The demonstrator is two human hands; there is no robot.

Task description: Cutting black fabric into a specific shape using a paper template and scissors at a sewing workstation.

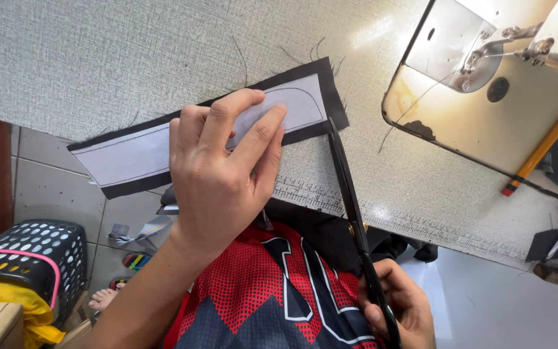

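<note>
My left hand (217,174) presses flat on a black fabric strip (334,97) topped by a white paper pattern (130,158) with a curved line, at the table's near edge. My right hand (398,304) grips the handles of black scissors (350,200). The blades point away from me, and their tips meet the fabric's lower right edge just beside the paper. Loose black threads fringe the strip.
The grey textured table (98,58) has a ruler strip (389,216) along its edge. A sewing machine bed (466,110) with needle sits at the upper right, a yellow pencil (547,142) beside it. A black basket (33,258) with yellow cloth stands on the floor at left.
</note>
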